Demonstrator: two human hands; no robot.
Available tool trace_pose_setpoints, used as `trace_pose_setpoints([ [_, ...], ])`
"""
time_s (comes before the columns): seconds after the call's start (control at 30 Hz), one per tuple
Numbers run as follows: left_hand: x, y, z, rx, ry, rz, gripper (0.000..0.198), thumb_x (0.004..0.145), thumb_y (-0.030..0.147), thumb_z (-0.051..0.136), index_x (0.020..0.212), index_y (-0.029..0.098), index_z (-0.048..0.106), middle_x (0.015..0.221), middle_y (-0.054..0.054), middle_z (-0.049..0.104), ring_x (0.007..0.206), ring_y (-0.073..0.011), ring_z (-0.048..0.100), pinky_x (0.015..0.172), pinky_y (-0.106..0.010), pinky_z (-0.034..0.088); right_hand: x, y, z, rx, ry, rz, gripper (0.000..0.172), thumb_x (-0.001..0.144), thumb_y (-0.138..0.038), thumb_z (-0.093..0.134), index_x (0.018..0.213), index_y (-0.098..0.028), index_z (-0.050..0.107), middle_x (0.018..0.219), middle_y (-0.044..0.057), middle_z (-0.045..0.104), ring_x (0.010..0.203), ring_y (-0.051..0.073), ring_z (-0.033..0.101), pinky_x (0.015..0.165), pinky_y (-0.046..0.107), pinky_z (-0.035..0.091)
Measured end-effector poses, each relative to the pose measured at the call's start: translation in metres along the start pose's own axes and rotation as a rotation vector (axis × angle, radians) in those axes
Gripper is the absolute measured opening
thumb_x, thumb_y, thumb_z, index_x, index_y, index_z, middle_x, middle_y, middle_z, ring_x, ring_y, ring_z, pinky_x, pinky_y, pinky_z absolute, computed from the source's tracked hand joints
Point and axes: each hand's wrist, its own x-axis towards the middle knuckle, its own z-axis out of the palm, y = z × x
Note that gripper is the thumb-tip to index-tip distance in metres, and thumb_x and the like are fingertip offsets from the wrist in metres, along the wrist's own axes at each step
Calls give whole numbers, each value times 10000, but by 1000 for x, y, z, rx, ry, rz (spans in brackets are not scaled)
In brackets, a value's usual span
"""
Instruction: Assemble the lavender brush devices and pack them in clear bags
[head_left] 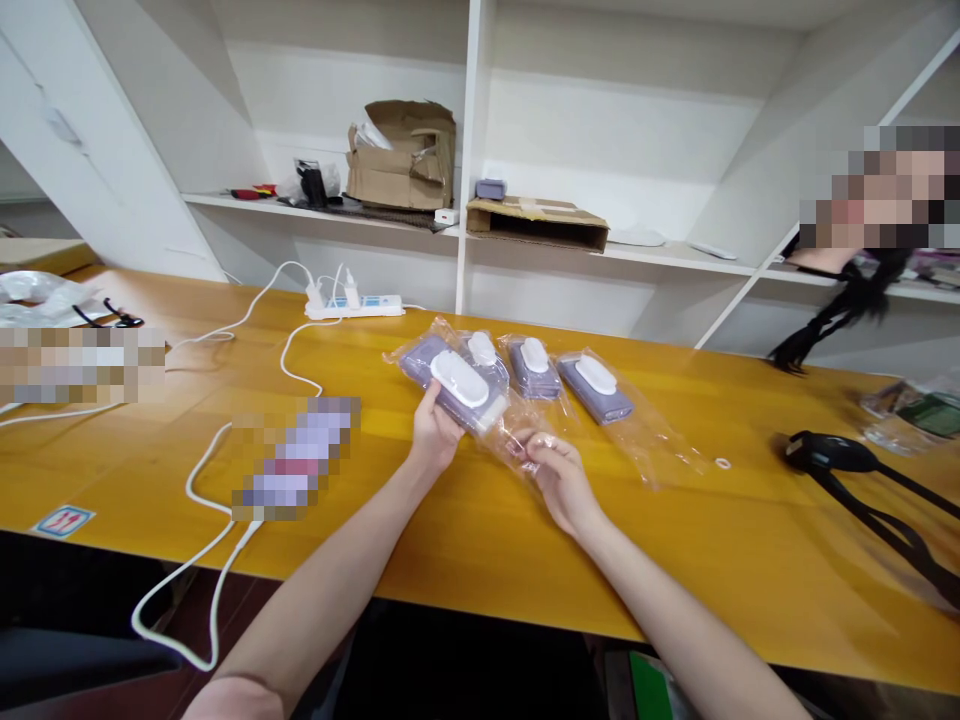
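My left hand [437,432] is closed on a grey-purple pack [429,358] with a white oval piece on top, held tilted above the table inside a clear plastic bag. The thumb presses by the white oval, and the other fingers are mostly hidden beneath. With fingertips pinched together, my right hand [559,475] grips the loose end of that clear plastic bag [510,440]. Behind and to the right lie similar bagged packs: one partly hidden [484,350], a middle pack [534,368] and a right-hand pack [596,388].
A phone [300,455] with a white cable lies left on the wooden table [480,540]. A power strip [364,306] stands at the back. Black straps [840,455] and a small ring [722,463] are right. Cardboard boxes [536,222] sit on the shelf. Another person [877,200] appears upper right.
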Motion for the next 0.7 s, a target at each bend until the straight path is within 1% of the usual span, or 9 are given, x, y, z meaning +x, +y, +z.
trace_pose_setpoints([
  [0.07,2,1,0,-25,56,11,336,873,390,459,1103,201,613,1120,-54,667,1073,-233,594,853,-331,503,0,-5,-6,88,-101,-14,76,670,-221,544,626,-200,602,944,60,693,936,231,628,795,365,487],
  [0.13,4,3,0,-48,59,39,343,885,374,440,1120,191,610,1113,-50,671,1087,-222,588,879,-319,491,0,-6,-9,113,-195,45,152,664,-197,525,752,-200,649,999,69,693,1014,244,618,860,393,468],
  [0.17,4,3,-1,-55,42,51,348,888,368,434,1129,186,608,1111,-49,672,1089,-217,587,892,-314,484,0,-6,-9,107,-212,96,201,662,-188,533,820,-198,658,999,71,695,1003,243,628,857,391,466],
  [0.23,2,4,-1,-64,-10,72,361,889,373,431,1141,181,605,1103,-50,676,1080,-209,593,913,-309,471,-1,-4,-4,88,-177,207,263,668,-193,586,923,-199,651,962,64,701,911,227,663,790,352,477],
  [0.3,-1,3,0,-54,-66,52,372,886,386,433,1137,174,607,1086,-55,682,1063,-212,603,931,-321,460,-2,1,3,85,-104,262,279,674,-237,650,951,-203,635,927,49,699,784,193,679,678,289,468],
  [0.4,-11,-2,4,-3,-130,-49,371,889,378,430,1117,147,611,1093,-76,678,1079,-229,594,964,-352,438,-1,9,9,108,-12,249,288,662,-317,717,906,-200,617,833,25,687,597,132,633,513,223,391],
  [0.5,-20,-8,10,46,-188,-128,353,897,342,425,1140,147,591,1145,-78,655,1116,-220,572,990,-346,416,1,15,6,174,67,236,313,646,-377,739,859,-201,593,689,-9,652,493,99,555,442,209,317],
  [0.6,-22,-9,13,32,-223,-83,350,897,323,426,1181,172,563,1170,-69,640,1125,-213,563,978,-347,423,4,17,0,201,91,265,302,643,-391,731,810,-195,573,618,-25,628,483,99,539,452,216,330],
  [0.7,-14,2,12,-27,-131,38,334,877,346,460,1135,174,586,1152,-68,642,1089,-206,578,925,-319,450,4,14,-4,179,59,317,283,626,-368,737,746,-178,566,577,-18,623,472,100,537,447,213,333],
])
